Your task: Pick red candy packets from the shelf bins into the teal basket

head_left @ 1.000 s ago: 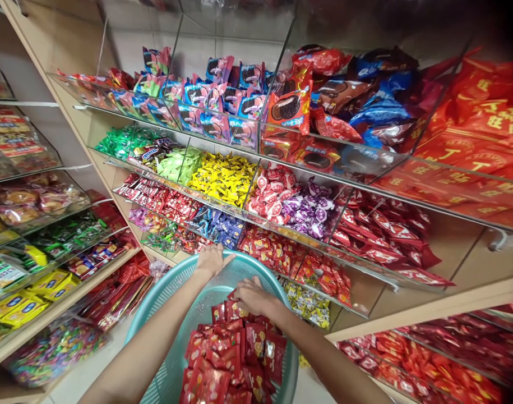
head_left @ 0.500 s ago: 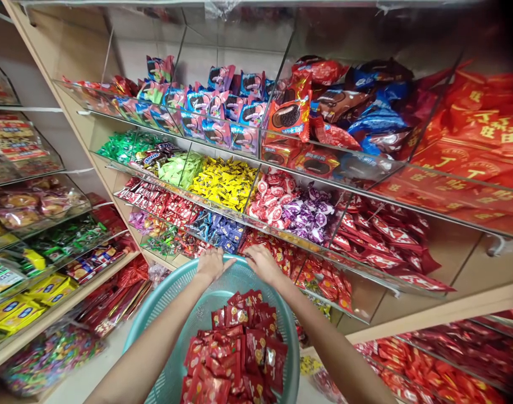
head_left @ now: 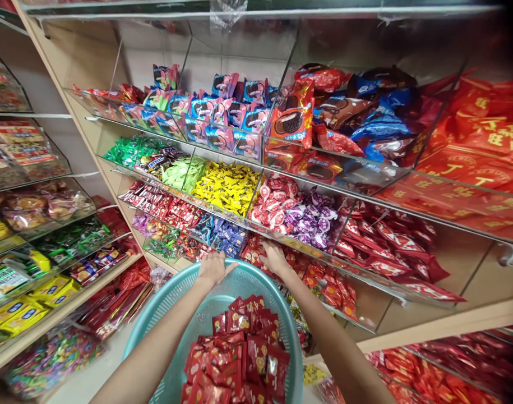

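Observation:
A large teal plastic basket [head_left: 167,314] with perforated sides is below my arms. It holds a pile of red candy packets [head_left: 239,359] with orange fruit prints. My left hand [head_left: 214,269] grips the basket's far rim, the thumb lying to the right along the edge. Beyond the rim, my right hand [head_left: 275,259] is at a low shelf compartment of red packets [head_left: 252,249], with its fingers stretched forward and partly apart. Nothing shows in that hand; its fingertips are close to the packets, and whether they touch cannot be made out.
Clear-fronted shelf bins hold yellow candies [head_left: 226,188], red and purple wrapped candies [head_left: 313,219], and cookie packs [head_left: 292,120]. Large red bags [head_left: 483,134] sit at the right. On the left, another shelf holds yellow boxes [head_left: 21,317]. A bag of colourful candies [head_left: 54,359] stands below.
My right hand has left the basket's rim and moved right and forward to the red packets. My left hand stays on the rim. The view has shifted slightly.

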Motion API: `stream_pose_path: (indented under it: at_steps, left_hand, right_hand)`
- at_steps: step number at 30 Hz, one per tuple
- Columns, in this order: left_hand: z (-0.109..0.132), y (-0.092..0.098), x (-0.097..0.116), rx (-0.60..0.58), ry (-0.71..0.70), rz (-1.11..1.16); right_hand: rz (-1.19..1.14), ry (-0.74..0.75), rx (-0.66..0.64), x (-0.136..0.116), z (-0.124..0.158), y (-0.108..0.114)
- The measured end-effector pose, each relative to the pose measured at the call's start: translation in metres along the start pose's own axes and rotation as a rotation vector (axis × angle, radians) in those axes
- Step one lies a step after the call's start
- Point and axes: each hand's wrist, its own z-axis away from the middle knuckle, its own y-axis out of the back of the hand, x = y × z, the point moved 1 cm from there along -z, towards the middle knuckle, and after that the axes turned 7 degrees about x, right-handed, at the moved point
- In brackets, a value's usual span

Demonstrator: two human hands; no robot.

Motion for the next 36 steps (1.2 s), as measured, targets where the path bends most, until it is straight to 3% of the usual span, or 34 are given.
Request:
stream_pose_path:
  at_steps: [4,9,15,25,36]
  left_hand:
    - [0.0,-0.001,0.0,0.012,0.0,-0.003]
    - [0.001,0.002,0.0,0.0,0.005,0.0]
    - [0.002,0.002,0.0,0.006,0.002,-0.006]
    - [0.001,0.005,0.001,-0.013,0.007,-0.018]
    - [0.002,0.005,0.0,-0.023,0.012,0.004]
  right_hand:
    - [-0.06,-0.189,-0.002,-0.005,-0.001,-0.006]
    - [-0.044,-0.301,0.054,-0.02,-0.002,-0.014]
    - [0.005,-0.35,0.072,-0.031,-0.004,-0.024]
    - [-0.083,-0.398,0.121,-0.028,0.001,-0.025]
    - [-0.073,-0.462,0.017,-0.036,-0.009,-0.029]
